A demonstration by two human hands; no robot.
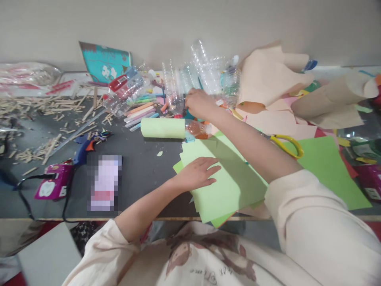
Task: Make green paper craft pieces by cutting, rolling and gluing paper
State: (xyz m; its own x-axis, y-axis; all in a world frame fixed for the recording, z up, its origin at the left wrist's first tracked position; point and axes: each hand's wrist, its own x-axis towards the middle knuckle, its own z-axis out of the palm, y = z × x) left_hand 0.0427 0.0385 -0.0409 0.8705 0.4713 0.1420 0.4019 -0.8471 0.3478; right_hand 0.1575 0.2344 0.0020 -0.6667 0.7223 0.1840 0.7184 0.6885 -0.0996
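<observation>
Shirt cloth (154, 262) is seen before the paper-wrapped bottle (162, 128), bottles (200, 53) behind it left bare, green sheets (232, 186) before it touched by the spread left hand (199, 174), the right hand (197, 104) beyond it hiding any grip.

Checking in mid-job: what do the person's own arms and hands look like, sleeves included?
The left hand and right hand are bare, with no gloves showing. No watch or bracelet shows on the forearms. Loose cream sleeves end near the elbows, matching a shirt with a brownish cartoon print and dark lettering.
</observation>
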